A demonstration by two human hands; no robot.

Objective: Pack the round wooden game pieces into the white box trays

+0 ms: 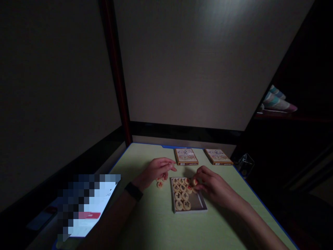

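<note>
In the middle of the table lies a shallow box tray (194, 207) partly filled with round wooden Chinese chess pieces (185, 196), marked in black and red. My right hand (212, 184) is at the tray's upper right, its thumb and fingers closed on a red-marked chess piece (195, 182). Left of the tray hovers my left hand (160, 169), a dark band (133, 191) on its wrist. Its fingers stretch to the right and look loosely apart. Below its palm, a few loose red-marked chess pieces (159, 184) rest on the table, partly hidden by the hand.
Two flat printed boxes (186, 157) (218, 157) lie at the back of the green table (145, 222). A lit screen (91, 208), partly pixelated, is at the left edge. Behind the table rises a pale wall panel (187, 69); striped cloth (278, 100) rests on a shelf at right.
</note>
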